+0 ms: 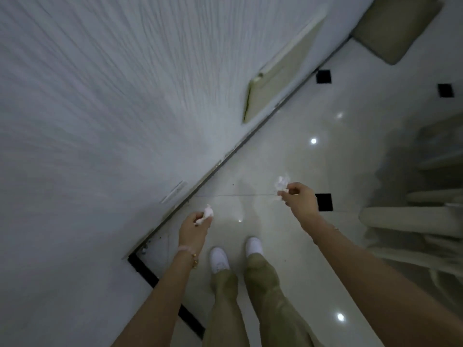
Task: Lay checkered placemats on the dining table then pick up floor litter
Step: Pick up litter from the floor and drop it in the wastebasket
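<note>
Two hands out over the glossy tiled floor (288,156), left hand (194,227) pinching one crumpled white paper scrap (206,213), right hand (299,200) pinching a second paper scrap (281,184), two white shoes (219,259) below, three black tile insets (323,76), white wall (100,96) at left

One camera sits on the person's head and looks almost straight down — at the floor (288,159) and white shoes (219,259) far below. The wide picture is tilted — wall (100,96) at left.

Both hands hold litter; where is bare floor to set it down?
Bare tiles stretch ahead of the shoes, between the wall and the black inset. Crowded on the right: pale furniture. Left hand and right hand each pinch litter.
</note>
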The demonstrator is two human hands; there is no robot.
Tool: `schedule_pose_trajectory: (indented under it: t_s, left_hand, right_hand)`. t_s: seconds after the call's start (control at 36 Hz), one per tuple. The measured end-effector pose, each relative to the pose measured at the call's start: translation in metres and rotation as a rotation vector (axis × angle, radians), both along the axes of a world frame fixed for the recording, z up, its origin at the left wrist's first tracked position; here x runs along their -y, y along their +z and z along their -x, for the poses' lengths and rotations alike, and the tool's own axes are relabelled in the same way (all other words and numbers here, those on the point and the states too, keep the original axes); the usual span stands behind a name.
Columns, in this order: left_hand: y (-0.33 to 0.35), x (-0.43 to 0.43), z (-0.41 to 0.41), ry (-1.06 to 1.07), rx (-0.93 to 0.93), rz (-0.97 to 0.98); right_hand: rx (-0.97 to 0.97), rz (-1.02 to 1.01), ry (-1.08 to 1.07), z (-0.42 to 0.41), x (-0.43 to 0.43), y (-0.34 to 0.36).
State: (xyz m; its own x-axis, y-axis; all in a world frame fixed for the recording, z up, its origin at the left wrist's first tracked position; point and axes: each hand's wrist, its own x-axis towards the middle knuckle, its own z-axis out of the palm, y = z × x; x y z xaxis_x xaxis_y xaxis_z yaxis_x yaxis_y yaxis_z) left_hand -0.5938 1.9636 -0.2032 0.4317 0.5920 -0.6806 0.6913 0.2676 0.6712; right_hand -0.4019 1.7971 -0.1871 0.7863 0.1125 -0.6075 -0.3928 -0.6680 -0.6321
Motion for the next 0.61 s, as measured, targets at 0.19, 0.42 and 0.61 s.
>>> schedule_pose_trajectory:
  t_s: [0.19, 0.42, 0.61]
  left_hand:
    - [0.121, 0.002, -0.008, -0.033, 0.144, -0.120]
    - [0.151, 0.051, -0.003, -0.233, 0.087, -0.058]
    - [0.135, 0.086, -0.011, -0.352, 0.034, -0.016]
  right_hand:
    - [0.068, -0.123, -0.134, -0.007, 0.073, 0.110]
    - [-0.053, -0.140, -0.311, 0.047, 0.183, 0.129]
    - [-0.139, -0.131, -0.477, 0.087, 0.252, 0.118]
